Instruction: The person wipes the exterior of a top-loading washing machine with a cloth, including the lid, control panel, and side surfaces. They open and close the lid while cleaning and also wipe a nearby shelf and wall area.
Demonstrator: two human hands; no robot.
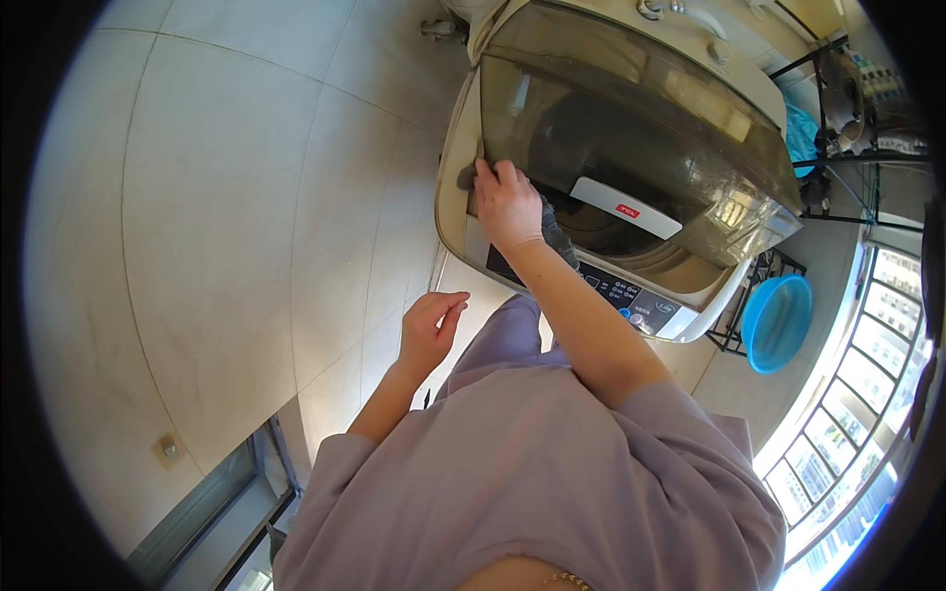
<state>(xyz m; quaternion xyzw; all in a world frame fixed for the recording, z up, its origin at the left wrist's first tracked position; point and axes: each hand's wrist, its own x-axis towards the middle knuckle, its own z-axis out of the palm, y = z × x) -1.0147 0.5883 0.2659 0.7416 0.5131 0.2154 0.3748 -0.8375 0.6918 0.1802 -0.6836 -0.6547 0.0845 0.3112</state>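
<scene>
A top-loading washing machine (448,214) stands before me, with a tinted see-through lid (547,133) raised partway over the drum opening (643,255). My right hand (510,207) grips a dark grey cloth (556,233) on the machine's left rim, by the lid's edge. Part of the cloth sticks out past my fingertips, and more of it trails behind the hand across the control panel (613,292). On the lid's front is a white TCL handle strip (626,208). My left hand (432,329) hangs in front of the machine, empty, with bent fingers and the thumb apart.
A tiled wall (222,192) rises at the left. Right of the machine, a blue basin (776,325) rests against a black metal rack (732,340). Shelves with mixed items (850,118) stand behind it, and a barred window (850,399) is at far right. A tap hose (698,18) runs behind the machine.
</scene>
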